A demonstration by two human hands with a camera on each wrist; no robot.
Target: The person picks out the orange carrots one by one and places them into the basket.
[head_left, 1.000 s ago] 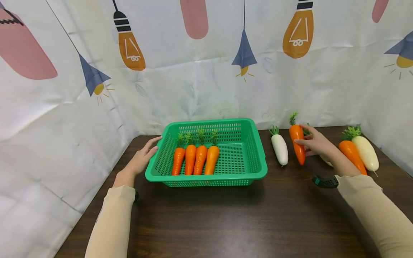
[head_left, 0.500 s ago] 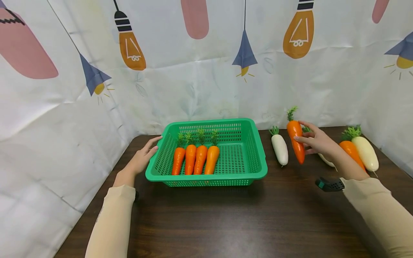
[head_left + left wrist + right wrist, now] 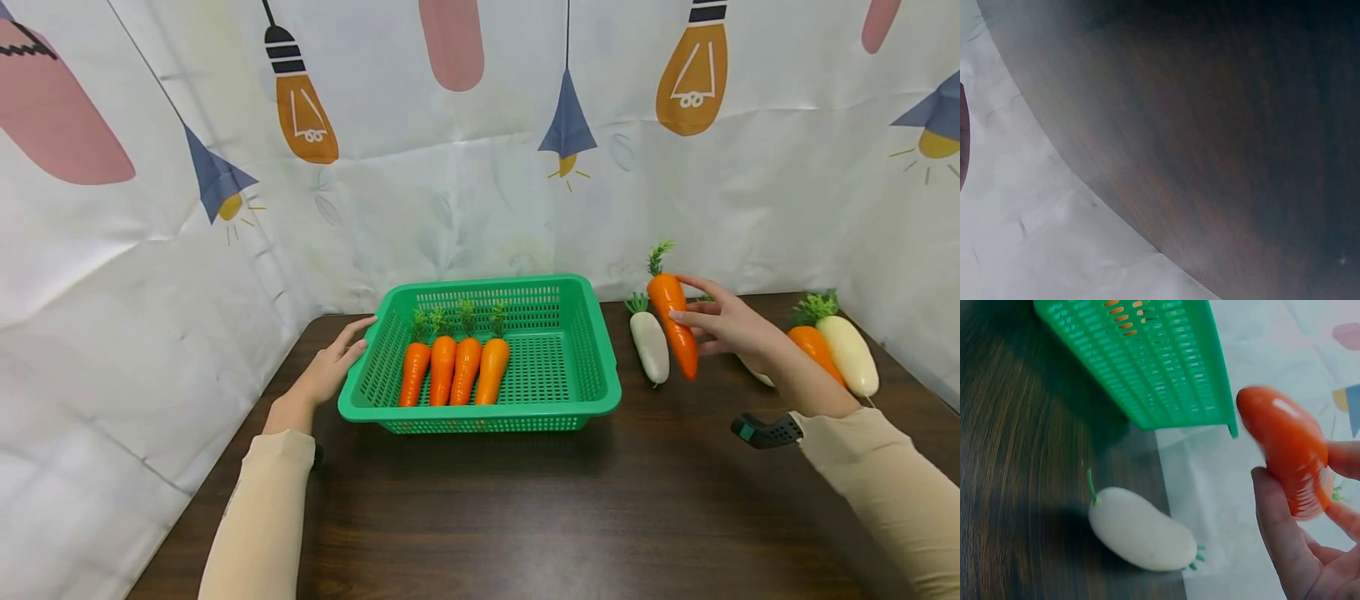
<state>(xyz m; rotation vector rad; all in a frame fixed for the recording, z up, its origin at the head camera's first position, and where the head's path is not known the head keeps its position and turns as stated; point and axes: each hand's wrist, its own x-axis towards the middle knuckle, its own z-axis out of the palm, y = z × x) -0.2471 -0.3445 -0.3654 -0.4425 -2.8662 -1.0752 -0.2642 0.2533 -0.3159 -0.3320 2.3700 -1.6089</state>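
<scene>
An orange carrot (image 3: 672, 323) with a green top is pinched between the thumb and fingers of my right hand (image 3: 723, 323). In the right wrist view the same carrot (image 3: 1288, 447) is off the table, thumb on one side and fingers on the other. Just left of it lies a white radish (image 3: 649, 346). My left hand (image 3: 333, 362) rests with fairly straight fingers at the left rim of the green basket (image 3: 480, 413). Inside the basket, several carrots (image 3: 467, 367) lie side by side on its left half. The left wrist view shows mostly dark tabletop (image 3: 1197, 156).
At the far right, a white radish (image 3: 849, 354) and an orange carrot (image 3: 813, 346) lie together. Another white radish lies partly hidden behind my right hand. A patterned white cloth (image 3: 480, 200) hangs along the back and left of the dark wooden table (image 3: 525, 517).
My right hand has lifted the carrot and carried it a little to the left, towards the nearer radish. My left hand and the basket have stayed in place.
</scene>
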